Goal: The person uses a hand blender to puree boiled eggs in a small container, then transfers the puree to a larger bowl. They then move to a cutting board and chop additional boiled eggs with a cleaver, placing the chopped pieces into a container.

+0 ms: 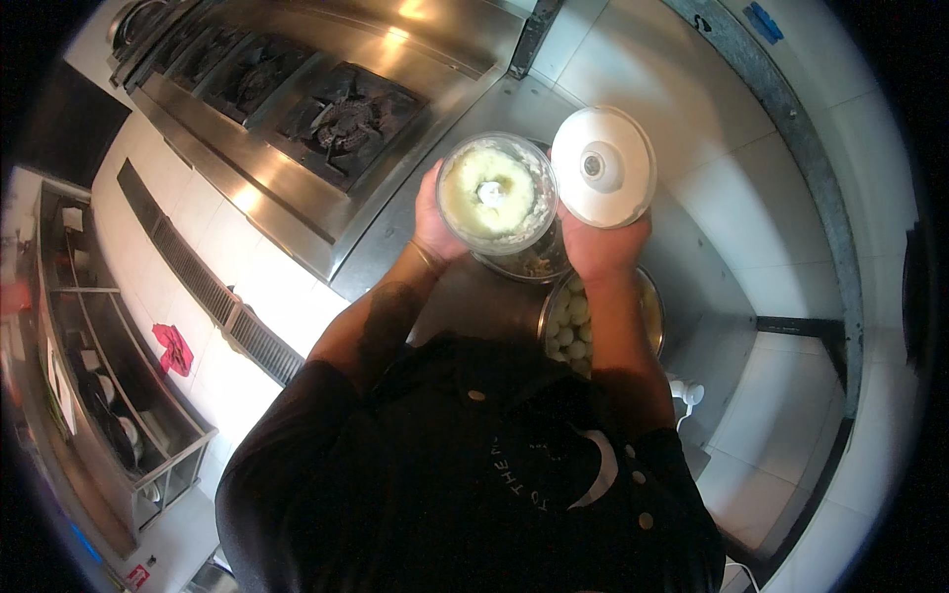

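My left hand (436, 215) grips the side of a clear plastic chopper bowl (445, 207). Pale, finely ground paste (519, 178) lies in the bowl around a white central blade hub (491, 193), with some smeared up the wall. In my right hand (604, 244) is a round white chopper lid (634, 167), tilted with its underside and central socket facing me. Lid and bowl are side by side, the bowl uncovered. Beneath them a metal bowl (534, 276) with scraps in it is partly hidden. A steel pot (543, 315) holding several pale round pieces stands below my right forearm.
A steel gas range (296, 167) with several burners (348, 126) runs up the left. White tiled wall (741, 148) borders the steel counter (474, 304) on the right. A white appliance with a cable (689, 393) sits beside my right arm. A pink cloth (173, 350) lies on the floor.
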Demonstrator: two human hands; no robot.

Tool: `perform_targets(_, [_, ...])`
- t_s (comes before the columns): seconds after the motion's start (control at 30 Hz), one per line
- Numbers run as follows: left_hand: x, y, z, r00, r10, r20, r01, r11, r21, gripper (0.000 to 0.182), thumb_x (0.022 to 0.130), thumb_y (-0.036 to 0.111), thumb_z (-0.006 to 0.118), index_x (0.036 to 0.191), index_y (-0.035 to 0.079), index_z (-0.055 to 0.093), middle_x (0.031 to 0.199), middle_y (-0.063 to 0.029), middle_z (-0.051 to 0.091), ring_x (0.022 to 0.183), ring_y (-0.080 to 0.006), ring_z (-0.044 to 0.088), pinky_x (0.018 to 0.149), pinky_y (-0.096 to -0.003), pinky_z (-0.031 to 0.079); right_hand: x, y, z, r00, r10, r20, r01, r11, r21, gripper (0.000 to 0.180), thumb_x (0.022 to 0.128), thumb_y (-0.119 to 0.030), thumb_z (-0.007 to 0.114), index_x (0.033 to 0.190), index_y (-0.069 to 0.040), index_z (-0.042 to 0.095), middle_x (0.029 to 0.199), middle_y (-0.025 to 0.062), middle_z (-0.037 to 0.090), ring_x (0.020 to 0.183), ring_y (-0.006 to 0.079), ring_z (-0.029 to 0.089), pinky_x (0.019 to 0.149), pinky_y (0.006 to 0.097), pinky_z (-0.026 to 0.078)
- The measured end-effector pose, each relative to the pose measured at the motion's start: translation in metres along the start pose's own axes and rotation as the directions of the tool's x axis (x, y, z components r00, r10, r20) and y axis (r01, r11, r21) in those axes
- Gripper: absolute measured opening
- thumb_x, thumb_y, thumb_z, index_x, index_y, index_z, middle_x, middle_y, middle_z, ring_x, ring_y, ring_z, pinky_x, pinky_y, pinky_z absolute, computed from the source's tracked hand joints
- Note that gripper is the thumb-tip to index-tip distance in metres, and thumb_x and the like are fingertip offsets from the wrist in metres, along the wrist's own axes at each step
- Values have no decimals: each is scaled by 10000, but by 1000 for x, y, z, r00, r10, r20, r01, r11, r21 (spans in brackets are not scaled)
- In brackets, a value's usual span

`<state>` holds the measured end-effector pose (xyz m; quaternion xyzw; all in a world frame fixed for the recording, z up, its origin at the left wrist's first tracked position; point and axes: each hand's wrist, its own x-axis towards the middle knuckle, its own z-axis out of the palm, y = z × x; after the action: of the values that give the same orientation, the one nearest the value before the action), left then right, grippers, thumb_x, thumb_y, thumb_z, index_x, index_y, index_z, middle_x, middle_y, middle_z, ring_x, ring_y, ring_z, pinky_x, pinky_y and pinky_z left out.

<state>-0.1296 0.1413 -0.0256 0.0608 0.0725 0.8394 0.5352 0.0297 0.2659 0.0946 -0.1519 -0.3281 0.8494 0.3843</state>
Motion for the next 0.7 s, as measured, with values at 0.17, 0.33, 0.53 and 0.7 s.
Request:
perform_targets(0.17, [1,7,-10,984,-39,176,68,984,-163,700,1063,577,429,1491,42,569,1498,-185,609,1371,-374,586,1192,-526,439,-16,-9,-37,993,92,77,-103,983,150,620,1086,-421,400,1569,-34,445,1595,240,468,1470,499,441,1229,636,364])
perform_targets(0.33, [0,5,-2,999,23,-35,-22,999,23,703,1063,583,423,1511,59,558,1516,-167,600,1401,-359,562,1209,-527,421,-46,-14,-85,985,164,59,-170,978,118,689,1069,-509,393,1560,-29,458,1511,271,553,1331,525,575,1110,608,497])
perform_targets(0.53, [-13,5,6,996,62,-58,-52,984,170,710,1079,585,351,1576,97,491,1585,-133,535,1459,-336,512,1239,-537,393,-104,-27,-134,993,108,51,-113,987,111,630,1077,-481,446,1516,-32,501,1430,257,615,1250,496,639,1048,582,540])
perform_targets(0.7, [-30,14,-5,970,240,38,-199,696,690,834,992,690,495,1585,105,454,1592,-187,505,1426,-437,522,1074,-636,523,-162,-24,-192,953,-244,-181,-60,432,-900,534,910,-268,788,1382,-66,641,1347,167,711,1219,325,705,1027,459,569])
